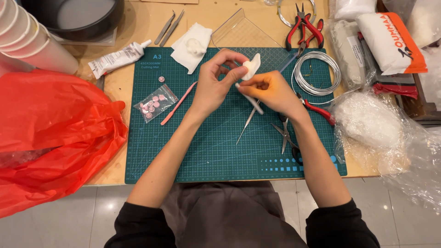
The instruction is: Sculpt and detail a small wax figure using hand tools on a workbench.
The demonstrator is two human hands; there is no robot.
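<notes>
My left hand (216, 80) pinches a small white clay piece (252, 65) above the green cutting mat (183, 147). My right hand (271, 92) grips a thin white-handled tool (250, 100) whose upper end meets the clay piece. A metal needle tool (245, 126) lies on the mat just below both hands. Both hands are close together over the mat's upper middle.
On the mat lie a pink stick (177, 104), a small bag of pink beads (155, 103), scissors (285, 135) and a wire coil (317, 72). Red pliers (303, 27), a glue tube (117, 59), tissue (192, 46), tweezers (167, 27) sit behind. A red plastic bag (50, 133) is left; clay in clear wrap (372, 121) right.
</notes>
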